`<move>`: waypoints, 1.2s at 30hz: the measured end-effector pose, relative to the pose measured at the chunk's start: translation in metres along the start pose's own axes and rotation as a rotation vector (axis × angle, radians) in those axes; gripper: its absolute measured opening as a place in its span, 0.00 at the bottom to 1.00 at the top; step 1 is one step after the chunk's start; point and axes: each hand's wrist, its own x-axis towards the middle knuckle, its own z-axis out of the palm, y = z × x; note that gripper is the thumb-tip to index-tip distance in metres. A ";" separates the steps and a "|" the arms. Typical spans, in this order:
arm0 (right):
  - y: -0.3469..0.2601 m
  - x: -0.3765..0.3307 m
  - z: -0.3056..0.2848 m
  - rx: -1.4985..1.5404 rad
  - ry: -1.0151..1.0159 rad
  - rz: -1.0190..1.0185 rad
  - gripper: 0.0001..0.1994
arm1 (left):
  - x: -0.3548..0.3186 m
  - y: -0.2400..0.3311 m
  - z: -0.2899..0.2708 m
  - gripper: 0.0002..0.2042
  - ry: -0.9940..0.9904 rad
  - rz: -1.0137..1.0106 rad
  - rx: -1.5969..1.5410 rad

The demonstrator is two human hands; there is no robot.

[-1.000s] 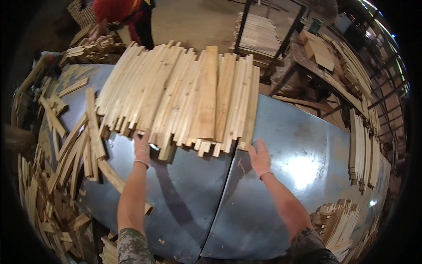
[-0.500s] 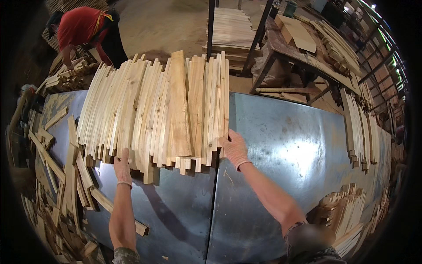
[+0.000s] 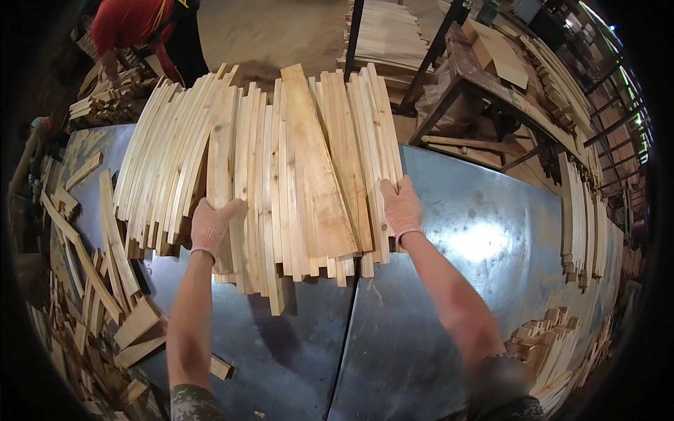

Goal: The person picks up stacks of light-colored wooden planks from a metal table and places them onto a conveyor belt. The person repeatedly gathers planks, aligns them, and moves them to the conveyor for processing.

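A wide row of pale wooden strips (image 3: 256, 175) lies side by side across a metal-topped table (image 3: 449, 337). My left hand (image 3: 211, 226), in a light knitted glove, is closed on the near end of a strip, its thumb over the top. At the row's right edge my right hand (image 3: 403, 210), gloved too, presses inward with its thumb on top and its fingers partly hidden. Between the hands, a broader board (image 3: 319, 172) rests slantwise over the strips. A gap parts this bundle from another group of strips (image 3: 158, 158) at the left.
Loose offcuts (image 3: 119, 245) are heaped along the left side. A wooden bench (image 3: 484, 84) bearing a cardboard box (image 3: 493, 52) stands far right. More strips are stacked at the right (image 3: 583, 217) and near right (image 3: 547, 344). A person in a red shirt (image 3: 126, 24) bends over wood at far left.
The right part of the row has slid right and nearer between my hands, opening a gap from the left group. My left hand has taken a fuller grip. The view has shifted slightly.
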 end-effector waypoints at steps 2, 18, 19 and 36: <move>-0.003 -0.003 0.007 0.009 0.121 -0.019 0.33 | -0.001 0.004 0.002 0.31 0.038 -0.014 0.053; 0.177 -0.197 -0.108 0.506 -0.018 0.170 0.22 | -0.237 -0.020 0.025 0.38 -0.134 -0.156 0.210; 0.201 -0.216 -0.115 0.554 -0.010 0.220 0.21 | -0.261 -0.031 0.030 0.38 -0.137 -0.146 0.199; 0.443 -0.489 -0.227 0.202 0.174 0.408 0.31 | -0.578 -0.101 0.077 0.29 -0.279 -0.120 0.143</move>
